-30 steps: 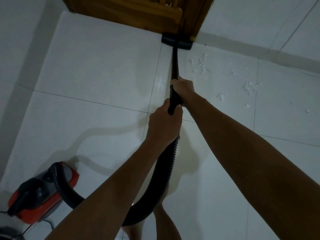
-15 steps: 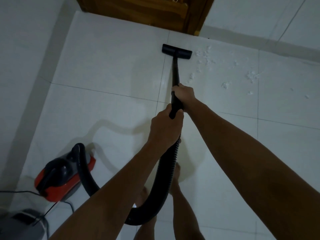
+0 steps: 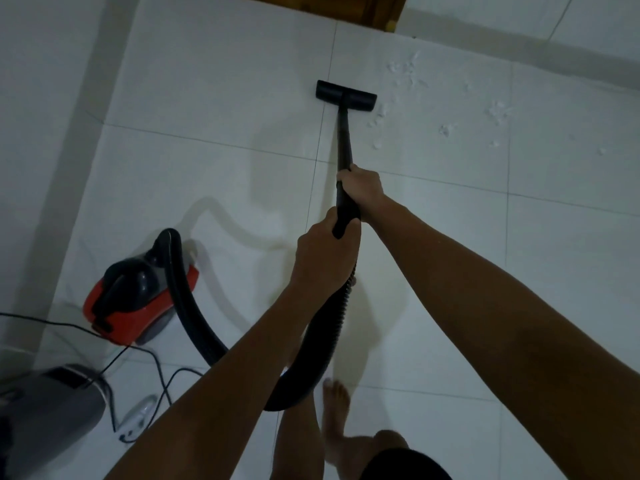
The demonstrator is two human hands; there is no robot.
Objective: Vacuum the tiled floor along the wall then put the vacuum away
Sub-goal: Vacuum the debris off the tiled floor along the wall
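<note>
No words or brand marks can be read on anything here. The vacuum [image 3: 138, 292] is a small red and black machine sitting on the white tiled floor [image 3: 214, 81], near the wall [image 3: 41, 98] on the left. A thick black hose [image 3: 322, 341] comes out of its top, loops down and around, and goes up to a thin black tube [image 3: 344, 136]. At the far end of the tube is a flat black brush head [image 3: 345, 95], lying flat on the floor, close to a line between two tiles. Just to the right of the brush head are little white crumbs [image 3: 408, 74] spread over the tiles. The left hand [image 3: 325, 258] has its fingers wrapped around the place where the hose meets the tube. The right hand [image 3: 362, 188] grips the tube a bit farther up, fingers curled tight around it. A thin black cord [image 3: 152, 358] runs from the vacuum across the floor. A grey thing [image 3: 48, 414] sits in the bottom left corner, too blurry to tell what it is. A bare foot [image 3: 336, 407] stands on the tiles below the hose. A bit of brown wooden door [image 3: 381, 8] shows at the top edge.
</note>
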